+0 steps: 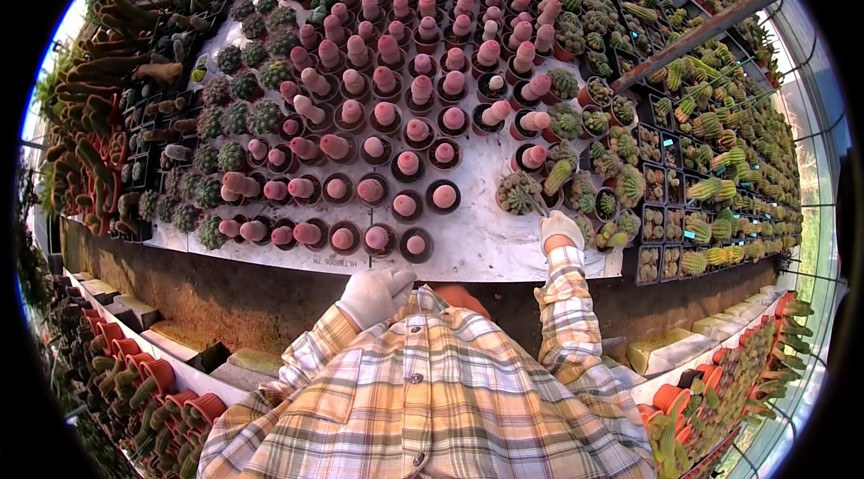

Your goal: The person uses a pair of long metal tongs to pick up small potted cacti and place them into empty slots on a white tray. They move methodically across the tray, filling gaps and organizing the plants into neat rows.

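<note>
My left hand (378,297), in a pale work glove, rests at the front edge of the white bench sheet (472,242), just below the nearest row of potted pinkish cacti; its fingers point right and nothing shows in it. My right hand (561,230), gloved too, grips a thin metal tool, perhaps tweezers (538,203). The tool's far end reaches a clustered green cactus (518,193) at the right part of the sheet. A pink-topped cactus in a dark pot (443,197) stands to the left of that one, apart from it.
Green cacti in black trays (658,256) crowd the right side, and long-stemmed cacti (101,161) the far left. A rusty metal bar (702,33) slants over the plants at upper right. Concrete blocks (668,347) and orange pots (158,374) lie behind, on both sides of me.
</note>
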Available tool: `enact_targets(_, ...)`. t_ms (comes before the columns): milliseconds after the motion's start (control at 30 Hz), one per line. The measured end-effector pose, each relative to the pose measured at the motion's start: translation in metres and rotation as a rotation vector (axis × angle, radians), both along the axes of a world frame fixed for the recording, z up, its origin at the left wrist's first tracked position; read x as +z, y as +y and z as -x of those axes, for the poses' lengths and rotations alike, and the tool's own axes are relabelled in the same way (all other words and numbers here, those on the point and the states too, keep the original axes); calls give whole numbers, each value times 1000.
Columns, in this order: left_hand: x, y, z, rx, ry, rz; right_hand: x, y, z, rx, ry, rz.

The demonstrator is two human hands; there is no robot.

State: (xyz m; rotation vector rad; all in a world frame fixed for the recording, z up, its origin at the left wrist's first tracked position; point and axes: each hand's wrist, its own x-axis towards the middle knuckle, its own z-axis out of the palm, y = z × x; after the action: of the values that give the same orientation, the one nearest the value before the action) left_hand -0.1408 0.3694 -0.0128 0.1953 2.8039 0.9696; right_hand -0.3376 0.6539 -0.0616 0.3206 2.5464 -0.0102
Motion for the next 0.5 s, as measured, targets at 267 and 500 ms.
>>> enact_targets(267,5,-12,0,22,-97,-7,3,-41,43,57,-55,-96)
enact_targets(500,3,-24,-1,66,-48,12,-10,-51,55,81,-53,-114)
